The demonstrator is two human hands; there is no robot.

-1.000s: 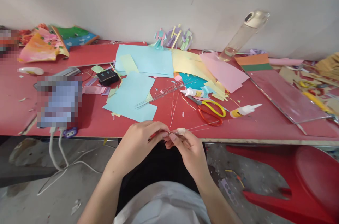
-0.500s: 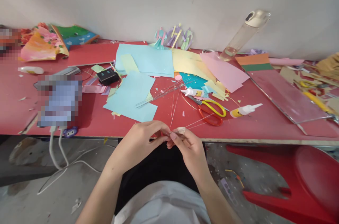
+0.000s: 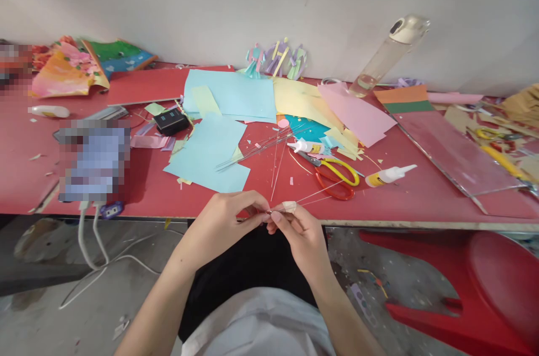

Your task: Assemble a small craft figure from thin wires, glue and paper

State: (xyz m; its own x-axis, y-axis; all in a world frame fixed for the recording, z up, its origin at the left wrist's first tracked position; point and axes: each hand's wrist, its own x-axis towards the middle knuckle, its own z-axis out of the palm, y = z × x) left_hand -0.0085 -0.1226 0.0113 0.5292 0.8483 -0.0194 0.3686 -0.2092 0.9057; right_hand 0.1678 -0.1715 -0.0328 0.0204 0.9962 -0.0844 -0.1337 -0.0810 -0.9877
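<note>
My left hand (image 3: 229, 218) and my right hand (image 3: 297, 235) meet at the near edge of the red table (image 3: 412, 199), fingertips pinched together. Between them they hold thin wires (image 3: 314, 194) that stick out to the right over the table, with a small pale piece at my right fingertips. More thin wires (image 3: 256, 149) lie fanned on the table just beyond. Yellow-and-red scissors (image 3: 337, 176) and two small glue bottles (image 3: 389, 175) (image 3: 307, 146) lie close to my right hand.
Light blue paper sheets (image 3: 210, 154), yellow (image 3: 298, 100) and pink (image 3: 357, 114) sheets cover the table's middle. A clear bottle (image 3: 389, 53) leans on the wall. A clear plastic sheet (image 3: 455, 154) lies right. A red chair (image 3: 484, 288) stands at lower right. Cables (image 3: 90, 238) hang left.
The free ends of the held wires have swung slightly up and away over the table. Both hands stay pinched together in nearly the same spot.
</note>
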